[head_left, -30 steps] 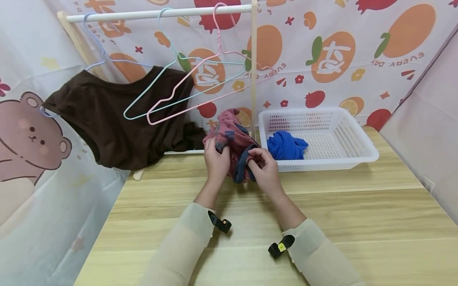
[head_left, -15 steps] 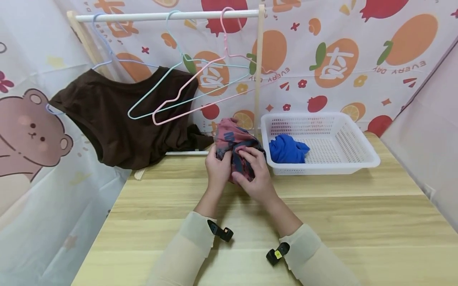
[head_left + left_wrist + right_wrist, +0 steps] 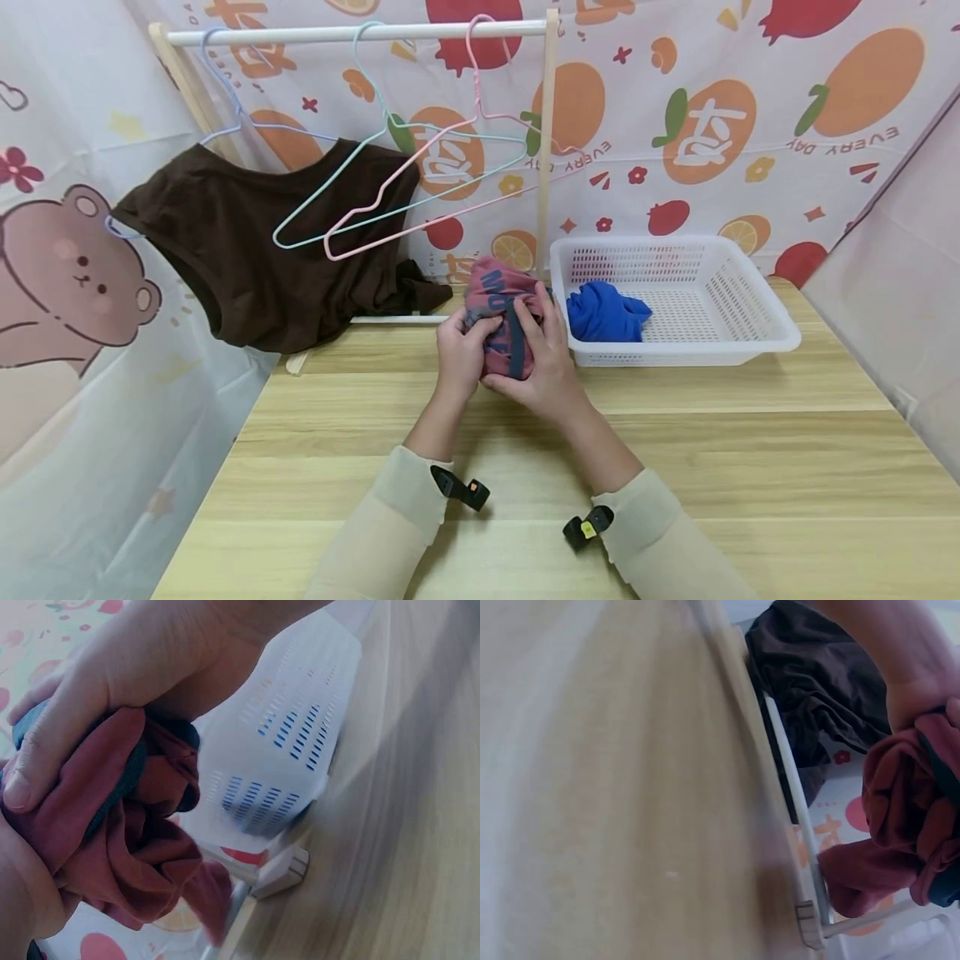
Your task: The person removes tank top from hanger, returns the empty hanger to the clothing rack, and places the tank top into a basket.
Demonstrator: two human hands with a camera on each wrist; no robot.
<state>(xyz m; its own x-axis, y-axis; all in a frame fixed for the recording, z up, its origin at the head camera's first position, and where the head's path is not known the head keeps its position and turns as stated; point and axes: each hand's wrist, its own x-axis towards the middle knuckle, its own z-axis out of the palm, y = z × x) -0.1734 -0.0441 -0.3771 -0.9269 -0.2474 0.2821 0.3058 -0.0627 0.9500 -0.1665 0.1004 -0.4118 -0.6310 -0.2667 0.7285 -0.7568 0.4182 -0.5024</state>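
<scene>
A dusky red garment (image 3: 497,287) with dark lettering and dark blue-grey trim is bunched up between both hands, raised over the back of the table. My left hand (image 3: 459,354) grips its left side, thumb lying across the cloth. On the other side my right hand (image 3: 551,367) holds the bundle, fingers spread over the top and thumb at the lower edge. In the left wrist view, loose folds of the garment (image 3: 142,847) hang below the hands. A sleeve-like end of the garment (image 3: 862,874) dangles in the right wrist view.
A white rack bar (image 3: 300,36) carries a mint hanger (image 3: 330,179), a pink hanger (image 3: 375,196) and a blue hanger (image 3: 232,108) bearing a brown sleeveless top (image 3: 285,242). Right of the hands, a white basket (image 3: 682,354) holds a blue cloth (image 3: 607,312).
Both hands have gathered the garment into a tighter bundle and turned it, showing more lettering. The right hand went from pinching an edge to spreading over the cloth. The head view shifted slightly.
</scene>
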